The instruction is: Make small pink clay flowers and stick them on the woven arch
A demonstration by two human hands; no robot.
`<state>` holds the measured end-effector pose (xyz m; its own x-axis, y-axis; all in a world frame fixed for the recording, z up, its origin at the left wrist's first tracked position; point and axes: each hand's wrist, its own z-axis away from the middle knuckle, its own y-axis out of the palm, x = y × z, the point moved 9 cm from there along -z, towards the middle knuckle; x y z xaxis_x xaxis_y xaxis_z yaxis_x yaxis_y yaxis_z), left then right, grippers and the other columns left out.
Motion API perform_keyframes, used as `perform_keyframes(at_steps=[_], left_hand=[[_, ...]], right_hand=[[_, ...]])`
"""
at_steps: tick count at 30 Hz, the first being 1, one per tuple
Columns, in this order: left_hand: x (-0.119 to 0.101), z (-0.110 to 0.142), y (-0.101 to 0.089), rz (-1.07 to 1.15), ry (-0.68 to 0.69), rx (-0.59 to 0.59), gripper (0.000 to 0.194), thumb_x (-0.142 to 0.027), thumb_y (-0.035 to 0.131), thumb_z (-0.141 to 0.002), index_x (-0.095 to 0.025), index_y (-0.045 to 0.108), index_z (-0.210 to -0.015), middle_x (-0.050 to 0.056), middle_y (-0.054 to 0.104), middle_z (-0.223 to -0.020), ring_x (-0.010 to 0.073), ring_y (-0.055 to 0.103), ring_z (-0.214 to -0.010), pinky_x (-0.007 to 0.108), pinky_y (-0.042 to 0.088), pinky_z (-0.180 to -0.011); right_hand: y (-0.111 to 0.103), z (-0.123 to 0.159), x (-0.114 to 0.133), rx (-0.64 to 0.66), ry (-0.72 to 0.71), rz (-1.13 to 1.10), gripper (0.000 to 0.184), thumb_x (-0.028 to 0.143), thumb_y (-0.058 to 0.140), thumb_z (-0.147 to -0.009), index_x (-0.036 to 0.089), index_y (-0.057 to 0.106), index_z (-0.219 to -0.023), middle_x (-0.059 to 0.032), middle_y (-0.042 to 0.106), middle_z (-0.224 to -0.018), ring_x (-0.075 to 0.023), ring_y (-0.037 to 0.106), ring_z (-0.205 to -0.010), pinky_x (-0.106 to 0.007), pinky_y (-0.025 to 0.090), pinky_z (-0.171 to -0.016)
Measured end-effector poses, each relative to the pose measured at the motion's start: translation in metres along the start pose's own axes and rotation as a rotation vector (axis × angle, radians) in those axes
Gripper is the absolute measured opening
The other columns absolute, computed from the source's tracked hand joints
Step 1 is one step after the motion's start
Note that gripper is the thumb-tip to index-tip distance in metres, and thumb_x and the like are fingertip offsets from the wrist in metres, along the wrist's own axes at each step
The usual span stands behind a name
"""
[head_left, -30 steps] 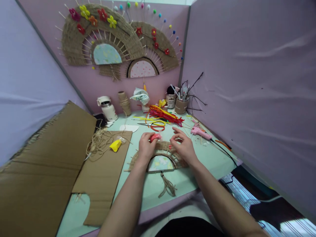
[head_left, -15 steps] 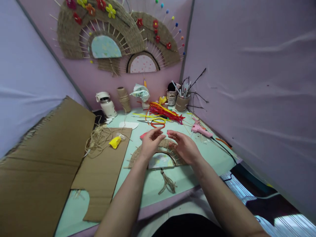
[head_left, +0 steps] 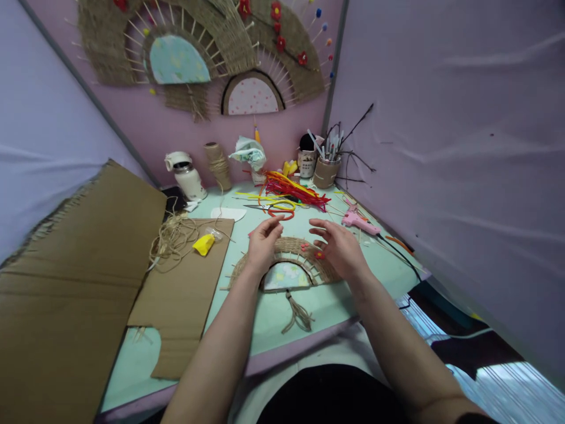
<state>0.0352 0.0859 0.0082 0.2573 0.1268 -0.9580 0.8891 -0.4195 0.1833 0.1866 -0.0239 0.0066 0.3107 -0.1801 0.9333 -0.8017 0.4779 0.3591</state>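
Woven fan [head_left: 286, 275] lies on the table [head_left: 269, 327], long axis left to right, beneath both hands; right hand [head_left: 342, 249], fingers apart, is nearer the red flower [head_left: 319, 255]; whether left hand [head_left: 261, 248] grips anything, I cannot tell.

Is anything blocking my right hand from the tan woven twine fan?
Nothing visible stands between them: your right hand is over the right side of the tan woven twine fan. The red and yellow handled scissors lie beyond.

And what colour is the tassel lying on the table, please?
The tassel is brownish tan, seen best in the head view.
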Motion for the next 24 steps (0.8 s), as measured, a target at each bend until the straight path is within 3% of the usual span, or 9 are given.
perform_keyframes(at_steps=[3,8,13,16,19,24], left_hand=[[0.008,-0.003,-0.004,0.024,-0.046,-0.014,0.02,-0.035,0.069,-0.075,-0.016,0.071,-0.082,-0.004,0.051,-0.058,0.0062,0.043,-0.054,0.019,0.033,-0.052],[0.014,0.0,-0.001,0.127,-0.162,-0.001,0.038,-0.048,0.069,-0.073,-0.014,0.06,-0.059,-0.005,0.042,-0.046,0.004,0.034,-0.044,0.018,0.024,-0.043],[0.022,0.003,0.006,0.239,-0.289,0.02,0.022,-0.025,0.074,-0.068,-0.012,0.069,-0.085,0.002,0.063,-0.072,0.005,0.054,-0.059,0.017,0.043,-0.057],[0.027,0.004,0.007,0.343,-0.366,0.003,0.022,-0.008,0.067,-0.067,-0.011,0.069,-0.089,0.004,0.066,-0.081,0.0067,0.059,-0.07,0.017,0.047,-0.065],[0.035,0.005,0.005,0.499,-0.474,-0.039,0.02,-0.001,0.055,-0.067,-0.009,0.067,-0.082,0.001,0.057,-0.068,0.0044,0.053,-0.06,0.013,0.042,-0.054],[0.038,0.007,0.005,0.704,-0.576,-0.058,0.012,-0.008,0.049,-0.079,-0.01,0.061,-0.077,-0.006,0.035,-0.056,0.0027,0.034,-0.044,0.014,0.033,-0.042]], right_hand=[[-0.014,-0.002,0.009,-0.064,-0.04,0.023,0.021,0.041,0.064,-0.075,0.024,0.072,-0.084,-0.0044,0.066,-0.111,-0.0187,0.06,-0.096,-0.025,0.046,-0.066],[-0.017,-0.002,0.011,-0.071,-0.053,0.08,0.02,0.039,0.066,-0.073,0.023,0.072,-0.083,-0.0042,0.067,-0.104,-0.0179,0.06,-0.093,-0.025,0.045,-0.068],[-0.012,0.0,0.01,-0.042,-0.079,0.142,0.02,0.04,0.065,-0.075,0.023,0.072,-0.083,-0.0033,0.068,-0.1,-0.0171,0.06,-0.091,-0.026,0.044,-0.068],[-0.009,-0.001,0.009,-0.027,-0.09,0.184,0.021,0.042,0.064,-0.076,0.023,0.072,-0.083,-0.0033,0.069,-0.099,-0.0172,0.061,-0.089,-0.026,0.045,-0.068],[-0.003,0.0,0.008,-0.009,-0.101,0.254,0.023,0.043,0.063,-0.077,0.023,0.072,-0.084,-0.0032,0.069,-0.095,-0.0176,0.061,-0.088,-0.027,0.046,-0.069],[0.015,0.005,0.001,0.057,-0.105,0.327,0.024,0.043,0.064,-0.075,0.022,0.071,-0.085,-0.0021,0.069,-0.085,-0.0177,0.061,-0.081,-0.03,0.046,-0.072]])
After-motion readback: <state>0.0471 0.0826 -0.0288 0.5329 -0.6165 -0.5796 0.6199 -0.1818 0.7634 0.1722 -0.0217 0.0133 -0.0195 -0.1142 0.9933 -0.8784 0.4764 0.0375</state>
